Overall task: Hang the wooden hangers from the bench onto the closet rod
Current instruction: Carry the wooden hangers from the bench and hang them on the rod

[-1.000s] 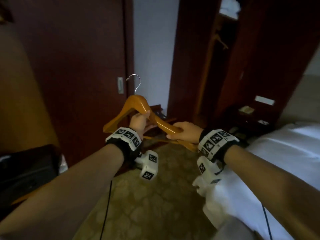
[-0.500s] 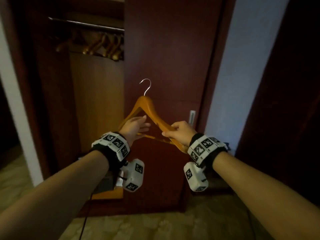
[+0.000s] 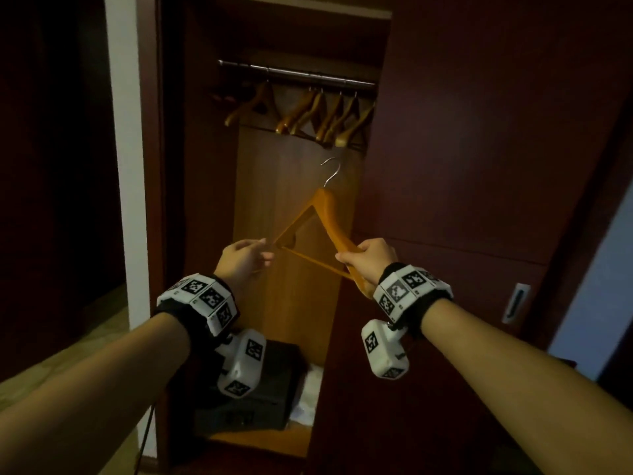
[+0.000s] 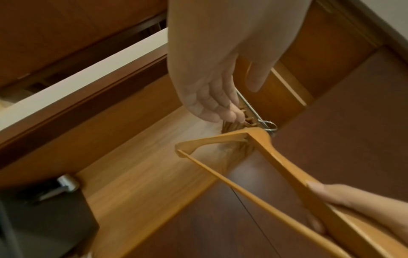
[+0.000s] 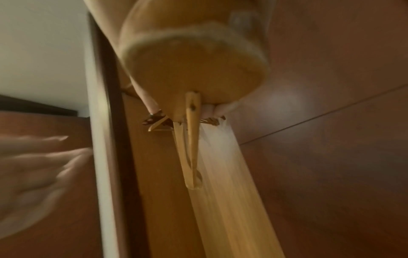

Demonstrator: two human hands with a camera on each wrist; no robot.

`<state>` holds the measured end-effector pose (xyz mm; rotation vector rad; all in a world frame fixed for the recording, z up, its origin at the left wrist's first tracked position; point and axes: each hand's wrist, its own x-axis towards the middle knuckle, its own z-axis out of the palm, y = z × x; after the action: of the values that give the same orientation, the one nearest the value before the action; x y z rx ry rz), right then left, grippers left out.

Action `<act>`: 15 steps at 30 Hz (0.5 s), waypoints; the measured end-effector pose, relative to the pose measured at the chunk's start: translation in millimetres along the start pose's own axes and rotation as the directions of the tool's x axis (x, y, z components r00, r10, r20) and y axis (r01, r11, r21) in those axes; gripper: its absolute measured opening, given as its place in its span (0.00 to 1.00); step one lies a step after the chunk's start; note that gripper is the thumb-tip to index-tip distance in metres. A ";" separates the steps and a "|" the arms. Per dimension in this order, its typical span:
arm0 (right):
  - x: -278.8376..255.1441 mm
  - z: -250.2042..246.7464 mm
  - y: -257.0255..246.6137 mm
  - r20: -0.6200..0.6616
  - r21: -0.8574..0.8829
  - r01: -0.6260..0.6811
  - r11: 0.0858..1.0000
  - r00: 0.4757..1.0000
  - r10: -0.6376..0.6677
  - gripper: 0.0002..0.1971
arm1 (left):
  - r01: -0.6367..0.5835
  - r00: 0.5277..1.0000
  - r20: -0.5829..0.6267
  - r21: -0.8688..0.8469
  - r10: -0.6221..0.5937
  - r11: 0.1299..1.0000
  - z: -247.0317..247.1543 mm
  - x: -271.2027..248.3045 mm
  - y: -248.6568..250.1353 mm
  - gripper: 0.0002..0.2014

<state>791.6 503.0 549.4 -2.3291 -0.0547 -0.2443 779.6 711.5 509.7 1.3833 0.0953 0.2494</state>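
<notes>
One wooden hanger (image 3: pixel 325 214) is held up in front of the open closet, its metal hook (image 3: pixel 331 171) topmost and below the closet rod (image 3: pixel 298 74), not on it. Two hands are raised: the right hand (image 3: pixel 368 260) is curled round the hanger's right arm near its lower end, while the left hand (image 3: pixel 243 258) sits just beside the hanger's left tip; the left wrist view shows its fingers (image 4: pixel 217 108) relaxed, loosely bent and apart from the wood, gripping nothing. Above both hands, hung hangers (image 3: pixel 308 114) crowd the rod, about six of them, though the dim light makes the exact count uncertain: one hangs apart to the left, the rest bunch toward the right. Below the left wrist, one dark box (image 3: pixel 274 382) rests on the closet floor, with something white (image 3: pixel 310 392) beside it
</notes>
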 end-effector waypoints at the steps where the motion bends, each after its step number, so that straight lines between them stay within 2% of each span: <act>1: 15.7 9.4 -10.1 -0.011 0.001 -0.007 1.000 1.000 0.007 0.14 | -0.005 1.000 -0.002 0.006 0.005 1.000 -11.3 19.1 3.3 0.13; 7: 95.2 69.0 -62.6 -0.052 -0.028 0.011 1.000 0.999 -0.012 0.14 | -0.052 0.997 -0.057 0.020 0.053 0.998 -68.4 124.8 20.8 0.13; 15: 212.4 134.5 -121.2 -0.064 -0.005 0.043 0.999 0.997 -0.043 0.13 | -0.095 0.993 -0.066 -0.028 0.093 0.995 -95.9 246.0 26.1 0.08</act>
<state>1007.5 676.3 585.0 -2.3238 -0.0722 -0.3411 994.8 864.4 536.7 1.3510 0.0800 0.3729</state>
